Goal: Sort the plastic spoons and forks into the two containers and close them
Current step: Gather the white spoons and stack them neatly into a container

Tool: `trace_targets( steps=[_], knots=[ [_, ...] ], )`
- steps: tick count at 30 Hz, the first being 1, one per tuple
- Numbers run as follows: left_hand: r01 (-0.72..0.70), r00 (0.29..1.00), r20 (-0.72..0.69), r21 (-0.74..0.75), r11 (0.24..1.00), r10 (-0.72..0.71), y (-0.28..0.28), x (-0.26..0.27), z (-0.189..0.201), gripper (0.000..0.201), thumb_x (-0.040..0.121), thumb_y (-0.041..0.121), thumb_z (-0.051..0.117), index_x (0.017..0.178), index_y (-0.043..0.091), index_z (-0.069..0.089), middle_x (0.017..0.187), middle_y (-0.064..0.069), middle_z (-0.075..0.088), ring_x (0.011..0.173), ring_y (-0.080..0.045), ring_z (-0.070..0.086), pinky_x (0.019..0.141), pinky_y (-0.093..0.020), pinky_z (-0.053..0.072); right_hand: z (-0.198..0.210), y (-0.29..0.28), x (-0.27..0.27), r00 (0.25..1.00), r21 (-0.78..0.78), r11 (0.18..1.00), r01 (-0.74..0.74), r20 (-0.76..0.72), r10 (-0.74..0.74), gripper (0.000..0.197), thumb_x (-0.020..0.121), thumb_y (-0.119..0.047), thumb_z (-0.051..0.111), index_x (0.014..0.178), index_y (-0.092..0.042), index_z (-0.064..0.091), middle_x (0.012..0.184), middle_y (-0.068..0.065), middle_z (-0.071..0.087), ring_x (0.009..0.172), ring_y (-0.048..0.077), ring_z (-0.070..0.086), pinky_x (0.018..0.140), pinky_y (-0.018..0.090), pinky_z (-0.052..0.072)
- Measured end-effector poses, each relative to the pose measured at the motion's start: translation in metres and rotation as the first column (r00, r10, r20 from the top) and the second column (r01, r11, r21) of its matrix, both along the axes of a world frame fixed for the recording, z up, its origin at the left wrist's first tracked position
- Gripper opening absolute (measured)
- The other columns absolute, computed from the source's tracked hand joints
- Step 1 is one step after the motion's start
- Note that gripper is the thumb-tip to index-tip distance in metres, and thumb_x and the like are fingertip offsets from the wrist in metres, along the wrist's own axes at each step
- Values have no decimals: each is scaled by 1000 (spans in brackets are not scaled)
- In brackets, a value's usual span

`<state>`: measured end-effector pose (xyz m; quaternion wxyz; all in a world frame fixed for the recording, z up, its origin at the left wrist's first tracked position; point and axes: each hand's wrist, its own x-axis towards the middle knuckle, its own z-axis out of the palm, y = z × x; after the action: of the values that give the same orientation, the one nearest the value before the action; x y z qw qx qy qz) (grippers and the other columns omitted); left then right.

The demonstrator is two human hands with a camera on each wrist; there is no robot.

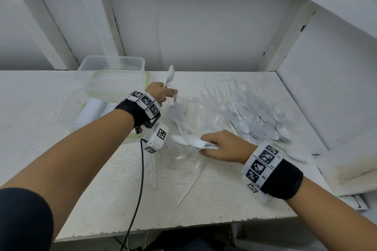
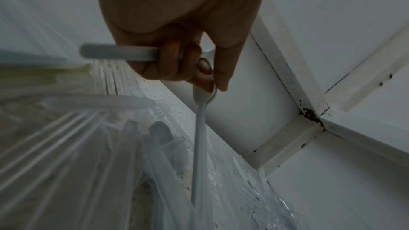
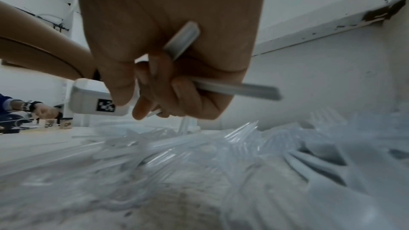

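Observation:
My left hand (image 1: 163, 94) grips white plastic spoons above the table's middle. One spoon (image 1: 170, 75) sticks up from the fist and another (image 2: 199, 137) hangs down from it. My right hand (image 1: 218, 145), low over the table, holds a few white spoons (image 1: 189, 140) with their bowls pointing left; their handles (image 3: 234, 88) jut out of the fist. A mixed pile of clear forks and white spoons (image 1: 255, 116) lies to the right. A clear container (image 1: 67, 112) at the left holds stacked white spoons. A second clear tub (image 1: 122, 63) stands behind it.
A green-rimmed clear lid (image 1: 142, 79) lies between the two containers. Loose clear forks (image 1: 189, 185) lie near the table's front edge. A black cable (image 1: 138, 189) hangs from my left wrist. White walls close the back and right. Another person's hand (image 3: 44, 111) shows far off.

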<state>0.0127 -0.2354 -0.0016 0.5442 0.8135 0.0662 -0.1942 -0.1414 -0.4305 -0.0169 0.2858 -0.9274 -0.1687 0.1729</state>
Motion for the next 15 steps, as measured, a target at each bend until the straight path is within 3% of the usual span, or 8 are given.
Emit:
trace_targets(
  steps=[2, 4, 7, 9, 12, 15],
  knots=[
    [-10, 1000, -4, -86, 996, 10, 4, -3, 0, 18, 83, 15, 68, 76, 12, 51, 75, -4, 54, 47, -10, 29, 36, -14, 23, 4, -6, 5, 997, 39, 997, 64, 32, -65, 19, 90, -24, 59, 76, -11, 61, 63, -5, 54, 51, -1, 45, 53, 13, 33],
    [-16, 1000, 3, -143, 990, 16, 7, -6, 1, 19, 83, 18, 68, 79, 13, 51, 74, -2, 59, 45, -9, 28, 36, -15, 23, 11, -9, 11, 986, 132, 978, 159, 22, -164, 22, 92, -23, 57, 72, -12, 59, 59, -6, 49, 47, -1, 38, 49, 9, 34],
    [-4, 999, 48, -142, 990, 11, 7, -11, 5, 25, 83, 23, 69, 75, 15, 47, 72, 0, 61, 48, -9, 28, 40, -18, 23, 18, -9, 26, 935, 238, 910, 340, 19, -354, 25, 94, -27, 53, 85, -8, 66, 60, -6, 45, 51, 6, 37, 48, 9, 33],
    [14, 995, 98, -106, 994, -3, 5, -16, 9, 22, 84, 25, 68, 76, 14, 50, 70, 1, 59, 51, -10, 31, 44, -19, 25, 21, -5, 38, 886, 287, 845, 452, -29, -463, 26, 97, -29, 47, 88, -13, 66, 59, -6, 45, 52, 8, 40, 52, 17, 34],
    [4, 985, 174, -135, 991, 20, 2, -20, 16, 18, 91, 27, 57, 77, 16, 55, 72, 3, 54, 55, -9, 33, 48, -20, 27, 21, 6, 57, 833, 349, 759, 550, -157, -531, 28, 99, -28, 39, 88, -12, 60, 62, 0, 48, 53, 13, 45, 52, 25, 42],
    [-36, 983, 168, -200, 979, 71, 4, -21, 24, 21, 100, 30, 37, 91, 16, 51, 81, 2, 51, 65, -11, 44, 57, -22, 39, 21, 18, 76, 787, 356, 703, 615, -222, -576, 21, 97, -21, 43, 98, -8, 59, 68, 3, 51, 53, 13, 48, 47, 22, 44]
  ],
)
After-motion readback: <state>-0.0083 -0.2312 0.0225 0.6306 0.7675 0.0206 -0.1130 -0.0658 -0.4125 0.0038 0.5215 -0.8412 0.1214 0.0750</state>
